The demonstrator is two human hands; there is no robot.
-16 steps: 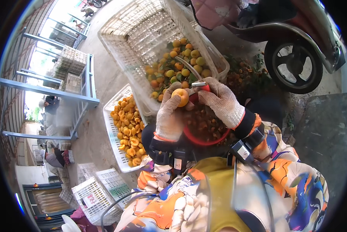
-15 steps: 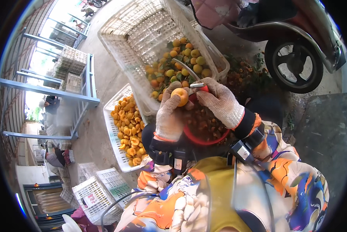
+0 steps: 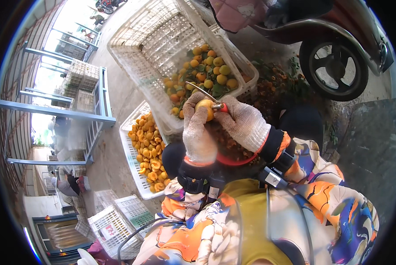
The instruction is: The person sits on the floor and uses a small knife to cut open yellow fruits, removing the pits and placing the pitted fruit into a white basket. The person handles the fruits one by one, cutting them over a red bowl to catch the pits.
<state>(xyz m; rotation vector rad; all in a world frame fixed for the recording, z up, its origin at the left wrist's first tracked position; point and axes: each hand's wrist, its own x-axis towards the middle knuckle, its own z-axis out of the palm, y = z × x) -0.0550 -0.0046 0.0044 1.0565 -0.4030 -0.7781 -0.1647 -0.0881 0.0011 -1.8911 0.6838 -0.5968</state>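
My gloved left hand [image 3: 198, 140] grips a yellow-orange apricot [image 3: 205, 109] between thumb and fingers. In my gloved right hand [image 3: 247, 124] is a curved, thin-bladed knife [image 3: 225, 107] with a red handle. Its blade lies against or just behind the top of the apricot and points up to the left. Beneath both hands stands a red tub [image 3: 236, 162] with brown pits in it, partly covered by them. Ahead, a big white plastic crate [image 3: 140, 66] tilts toward me with whole apricots [image 3: 202, 77] and leaves. To the left, halved apricots [image 3: 147, 143] fill a white basket [image 3: 136, 176].
A scooter [image 3: 334, 70] stands at the far right. Leaves and fruit scraps [image 3: 279, 81] litter the floor beside the crate. More white crates [image 3: 114, 225] lie at lower left, near blue metal frames [image 3: 56, 110]. Other people are farther back on the left.
My right hand has come closer to my left, bringing the knife against the apricot. The blade now points more to the left. The whole view has shifted slightly.
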